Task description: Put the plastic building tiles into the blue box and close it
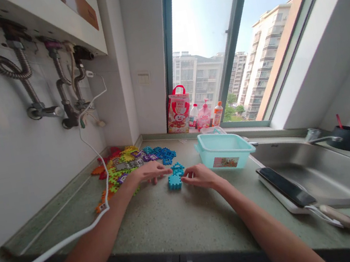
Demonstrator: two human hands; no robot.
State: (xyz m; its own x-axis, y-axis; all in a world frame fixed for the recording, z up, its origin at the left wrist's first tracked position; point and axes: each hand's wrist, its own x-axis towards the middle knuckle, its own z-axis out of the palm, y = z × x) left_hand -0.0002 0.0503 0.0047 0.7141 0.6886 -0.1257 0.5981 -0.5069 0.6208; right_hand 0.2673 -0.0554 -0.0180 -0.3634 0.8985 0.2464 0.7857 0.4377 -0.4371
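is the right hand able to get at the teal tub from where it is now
Probably yes: the right hand is beside the teal tub, with only bare countertop visible between them.

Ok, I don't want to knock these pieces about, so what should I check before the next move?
1. Block resting flat on the counter: ok.
2. Right hand near the block: ok, fingertips at its right side.
3. Left hand free of pieces: cannot tell, its underside is hidden.
4. Colourful pile well away from the left hand: not ok, it lies right beside it.
5. Bin upright and uncovered: ok.
6. White cable clear of the left arm: cannot tell, it crosses in front of it in view.
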